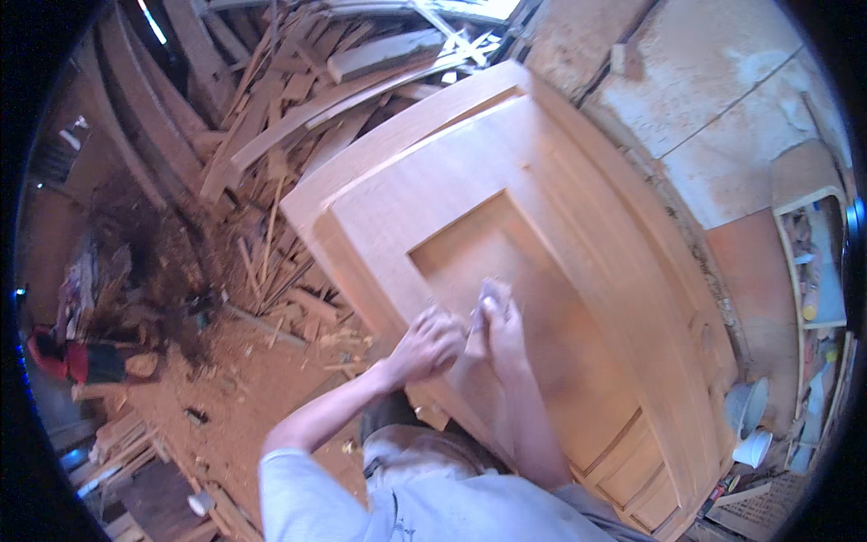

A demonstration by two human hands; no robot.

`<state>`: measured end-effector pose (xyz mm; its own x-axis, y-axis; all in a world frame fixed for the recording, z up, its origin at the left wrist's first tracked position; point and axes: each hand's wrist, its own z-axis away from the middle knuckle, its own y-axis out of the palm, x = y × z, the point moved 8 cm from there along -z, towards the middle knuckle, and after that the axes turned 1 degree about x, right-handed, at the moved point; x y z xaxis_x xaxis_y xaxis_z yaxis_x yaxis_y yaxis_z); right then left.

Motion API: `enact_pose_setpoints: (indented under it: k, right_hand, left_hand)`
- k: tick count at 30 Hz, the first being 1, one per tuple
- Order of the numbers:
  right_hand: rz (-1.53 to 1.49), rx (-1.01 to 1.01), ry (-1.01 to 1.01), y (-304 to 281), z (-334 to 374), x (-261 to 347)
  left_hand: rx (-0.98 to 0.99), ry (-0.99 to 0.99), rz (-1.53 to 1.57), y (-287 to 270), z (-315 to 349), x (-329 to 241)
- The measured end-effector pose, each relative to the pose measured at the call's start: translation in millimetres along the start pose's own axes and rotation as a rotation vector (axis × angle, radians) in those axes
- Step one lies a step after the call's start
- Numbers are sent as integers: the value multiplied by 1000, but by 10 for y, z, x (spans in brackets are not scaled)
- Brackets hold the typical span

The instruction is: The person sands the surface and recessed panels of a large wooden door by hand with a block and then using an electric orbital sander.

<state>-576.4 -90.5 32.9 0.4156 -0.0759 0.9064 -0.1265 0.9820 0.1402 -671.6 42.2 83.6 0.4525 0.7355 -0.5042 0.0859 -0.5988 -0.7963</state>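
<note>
Both hands are raised close together above a large wooden door panel (388,194) with a rectangular recess in it. My right hand (506,336) pinches a small, folded, purplish-grey piece that looks like sandpaper (490,291), its thumb pressed on the near side. Just to its left, my left hand (432,345) is closed with curled fingers near the edge of that piece. Whatever those fingers hold, if anything, is hidden. Pale dust lies over the panel's surface and inside the recess.
Wood offcuts (312,117) are heaped beyond the panel, and sawdust covers the floor (244,415) to the left. Two white tubs (752,447) stand at the panel's right edge. Past them, an open shelf box (817,262) holds assorted small items.
</note>
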Motion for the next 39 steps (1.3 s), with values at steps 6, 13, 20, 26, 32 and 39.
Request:
enact_pose_setpoints:
  k: [6, 13, 20, 26, 32, 39]
  right_hand:
    - [-114, -180, 100, 37, 26, -34]
    - [62, -596, -135, 656, -729, -189]
    - [325, -817, -174, 1283, -736, 120]
    - [385, -851, -227, 1222, -843, 142]
    - [403, -787, -199, 943, -1125, 81]
    - [371, -803, -220, 800, -1365, 368]
  left_hand:
    - [159, -224, 419, -737, 1278, -225]
    - [-336, -694, 496, -1489, 902, 1156]
    - [57, -244, 59, -1314, -1281, 2634]
    - [201, -114, -249, -724, -1525, 2783]
    - [248, -131, -245, -678, -1562, 2841]
    - [246, -117, -224, -677, -1619, 2845]
